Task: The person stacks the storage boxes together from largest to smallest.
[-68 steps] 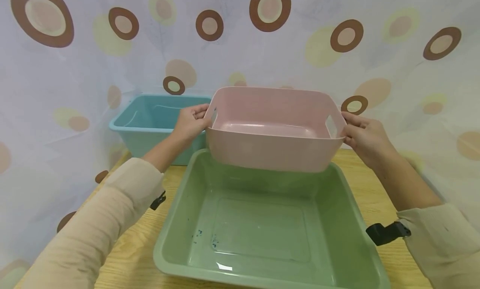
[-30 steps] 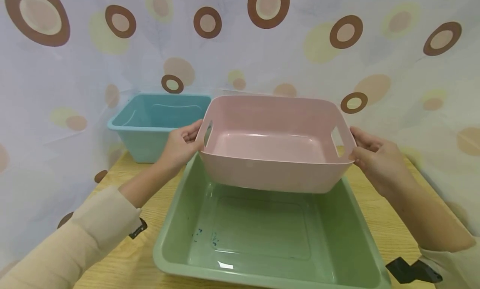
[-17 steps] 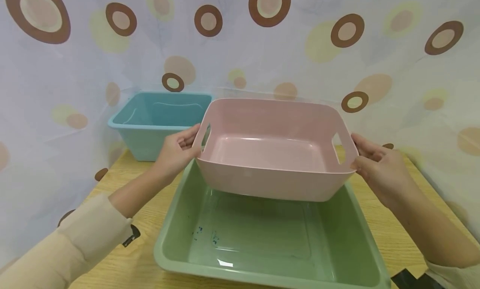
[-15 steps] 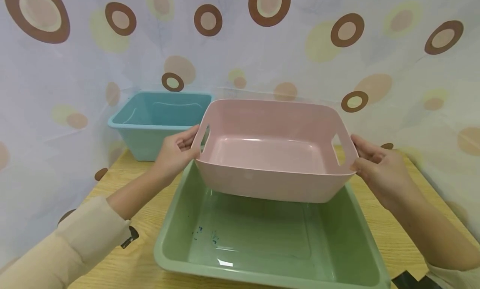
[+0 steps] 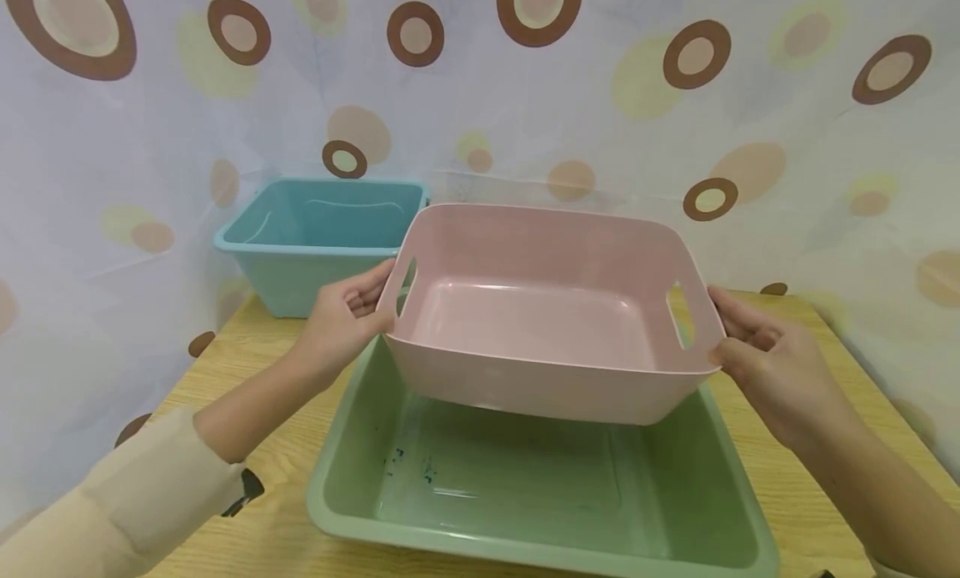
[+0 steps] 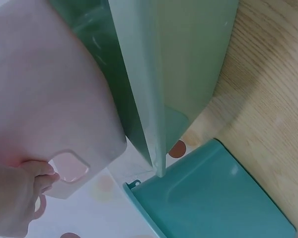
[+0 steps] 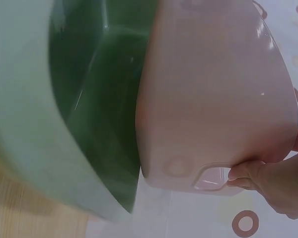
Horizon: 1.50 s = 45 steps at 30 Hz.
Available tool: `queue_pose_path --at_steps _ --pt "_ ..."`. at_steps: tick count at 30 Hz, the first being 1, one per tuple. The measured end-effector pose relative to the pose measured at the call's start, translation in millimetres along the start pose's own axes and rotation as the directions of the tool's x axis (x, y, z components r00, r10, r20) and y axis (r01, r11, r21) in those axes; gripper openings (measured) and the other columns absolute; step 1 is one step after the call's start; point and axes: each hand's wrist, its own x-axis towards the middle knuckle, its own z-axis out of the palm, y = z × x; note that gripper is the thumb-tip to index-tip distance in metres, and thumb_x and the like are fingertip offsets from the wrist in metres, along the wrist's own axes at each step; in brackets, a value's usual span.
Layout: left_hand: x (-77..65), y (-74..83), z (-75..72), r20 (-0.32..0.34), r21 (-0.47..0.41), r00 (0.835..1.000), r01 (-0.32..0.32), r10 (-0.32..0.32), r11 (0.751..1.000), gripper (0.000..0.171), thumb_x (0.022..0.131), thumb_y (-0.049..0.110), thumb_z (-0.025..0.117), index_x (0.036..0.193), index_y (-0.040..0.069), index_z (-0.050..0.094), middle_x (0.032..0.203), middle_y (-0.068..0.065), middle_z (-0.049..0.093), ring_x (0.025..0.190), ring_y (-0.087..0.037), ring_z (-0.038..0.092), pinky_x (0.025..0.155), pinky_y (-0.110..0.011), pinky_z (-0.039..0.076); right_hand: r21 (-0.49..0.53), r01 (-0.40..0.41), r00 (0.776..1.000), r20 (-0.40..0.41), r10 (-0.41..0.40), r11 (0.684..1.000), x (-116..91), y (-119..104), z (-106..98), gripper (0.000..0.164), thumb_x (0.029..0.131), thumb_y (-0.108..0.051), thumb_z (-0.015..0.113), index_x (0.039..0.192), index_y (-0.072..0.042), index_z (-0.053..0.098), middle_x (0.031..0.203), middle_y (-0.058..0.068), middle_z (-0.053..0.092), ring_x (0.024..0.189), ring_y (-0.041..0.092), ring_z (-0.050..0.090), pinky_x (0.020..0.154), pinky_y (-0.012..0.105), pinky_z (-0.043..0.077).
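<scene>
A pink plastic storage basket [image 5: 525, 386] with a cut-out handle at each end is held above the back part of a large green plastic tub [image 5: 525, 495]. My left hand [image 5: 341, 319] pinches the basket's left end beside its handle hole. At the opposite end my right hand [image 5: 776, 369] grips the wall, thumb on the near corner and fingers behind. The basket tilts slightly, its right side lower, and its inside looks bare. In the left wrist view, fingers [image 6: 39, 171] press the basket's outside near the hole; the right wrist view shows the right fingers [image 7: 246, 173] likewise.
A blue plastic bin [image 5: 300, 278] stands at the back left, close to the green tub. All rest on a wooden table [image 5: 247, 394]. A white curtain [image 5: 480, 103] with brown and yellow circles hangs behind. Small blue specks mark the tub's floor.
Both hands have brought the pink basket lower and nearer, from beside the blue bin's rim level down over the green tub. The grip stays the same; tub and bin have not moved.
</scene>
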Motion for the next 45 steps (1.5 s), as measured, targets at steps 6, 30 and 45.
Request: queue_pose_path --at_steps 6,30,45 --pt "-8.2 0.1 1.0 -0.001 0.0 1.0 0.001 -0.001 1.0 0.06 0.084 -0.006 0.048 0.142 0.001 0.034 0.143 -0.018 0.039 0.13 -0.028 0.041 0.1 -0.031 0.039 -0.031 0.0 1.0 0.002 0.0 1.0 -7.4 1.2 1.9 0.066 0.085 0.015 0.041 0.145 0.003 0.017 0.148 0.005 0.03 0.112 -0.011 0.05 0.085 0.009 0.046" --pt "-29.9 -10.0 -2.2 0.006 0.001 1.0 0.017 -0.017 1.0 0.062 0.08 -0.007 0.051 0.14 0.001 0.037 0.141 -0.02 0.042 0.127 -0.031 0.044 0.096 -0.026 0.044 -0.176 -0.018 1.0 -0.016 0.016 0.984 -26.8 18.3 7.6 0.062 0.087 0.009 0.047 0.145 -0.002 0.025 0.138 -0.007 0.047 0.112 -0.012 0.05 0.082 0.007 0.046" --pt "-37.0 -31.6 5.2 0.027 0.001 1.0 0.012 -0.012 1.0 0.061 0.08 -0.006 0.052 0.139 -0.006 0.035 0.138 -0.025 0.041 0.126 -0.034 0.044 0.099 -0.033 0.042 -0.213 -0.062 0.997 -0.047 0.053 0.975 -32.8 36.9 11.7 0.065 0.084 0.012 0.047 0.143 0.005 0.021 0.119 -0.025 0.054 0.106 -0.016 0.05 0.08 0.003 0.043"
